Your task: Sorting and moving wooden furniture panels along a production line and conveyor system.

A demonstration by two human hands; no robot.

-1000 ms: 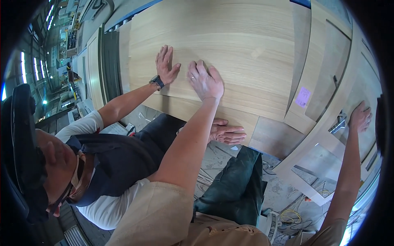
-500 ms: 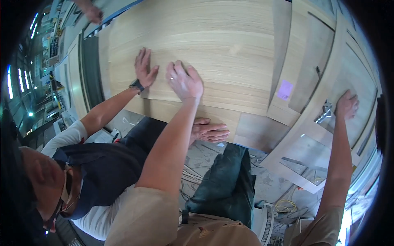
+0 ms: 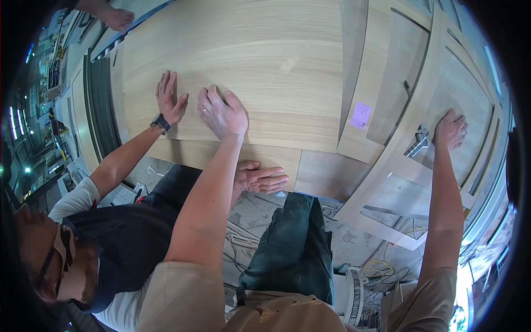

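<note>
My left hand (image 3: 224, 113) lies on a large pale wood panel (image 3: 232, 61), palm down, its fingers a little bent and holding nothing. At the right, my right hand (image 3: 451, 130) rests on a framed wooden cabinet door (image 3: 470, 83) with its fingers apart. Just left of that hand, a small silver metal tool (image 3: 418, 143) lies on the door; its exact kind is unclear. A co-worker's watch-wearing hand (image 3: 172, 102) presses flat on the panel beside my left hand. The co-worker's other hand (image 3: 261, 178) is at the near edge, below my forearm.
A purple note (image 3: 360, 114) sits on another framed door (image 3: 379, 33) between the panel and my right hand. Another person's hand (image 3: 118, 20) shows at the far left corner. Cables (image 3: 379, 269) and a white bucket (image 3: 348, 293) are on the floor by my legs.
The whole view has shifted, so the boards and hands appear farther left. Both my hands stay on the same surfaces. The far person's hand has moved slightly right relative to the panel.
</note>
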